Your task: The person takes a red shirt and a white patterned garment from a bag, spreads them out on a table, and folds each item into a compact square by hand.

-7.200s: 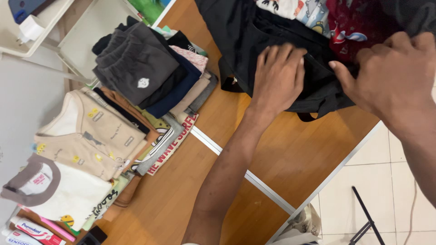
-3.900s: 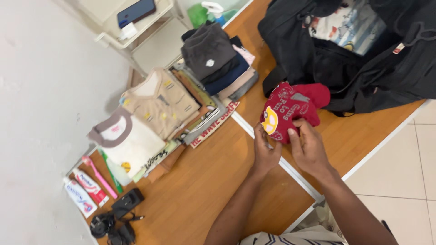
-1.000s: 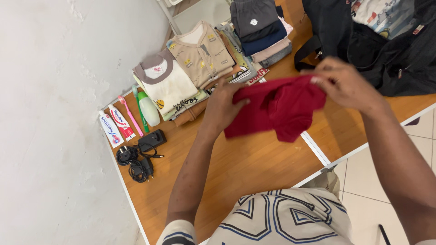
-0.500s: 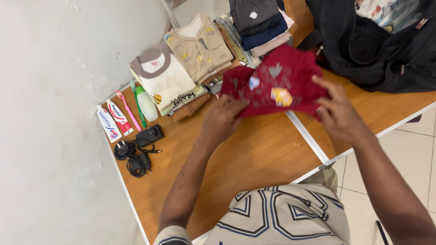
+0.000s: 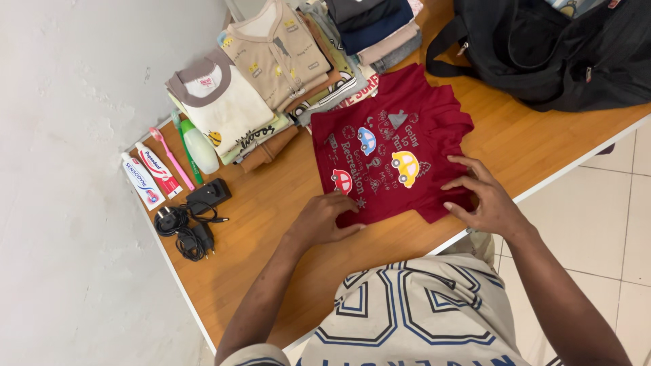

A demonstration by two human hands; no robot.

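Head view: small red shirt (image 5: 390,152) spread print-up at table (image 5: 258,271) centre, left hand (image 5: 324,220) flat at its 7 o'clock hem, right hand (image 5: 483,200) splayed at 4 o'clock, fingers loose, gripping nothing; smoothing step, fold probably next.

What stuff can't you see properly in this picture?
- Inside of the black bag: head view, cut off by the top edge.
- Lower clothes in the folded stacks: covered by the top pieces.
- Back of the red shirt, which lies face up under the left hand and right hand.
- Charger plug details: too small.
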